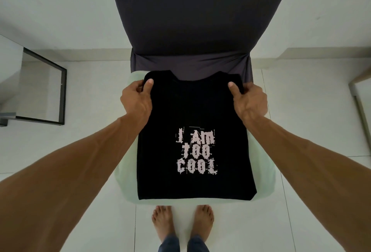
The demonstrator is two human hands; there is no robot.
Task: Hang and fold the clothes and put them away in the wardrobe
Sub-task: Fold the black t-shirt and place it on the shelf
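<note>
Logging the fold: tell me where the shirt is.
Centre of the head view, the shirt lies on the pale green seat, its shoulders pinched by the left hand and right hand.
</note>
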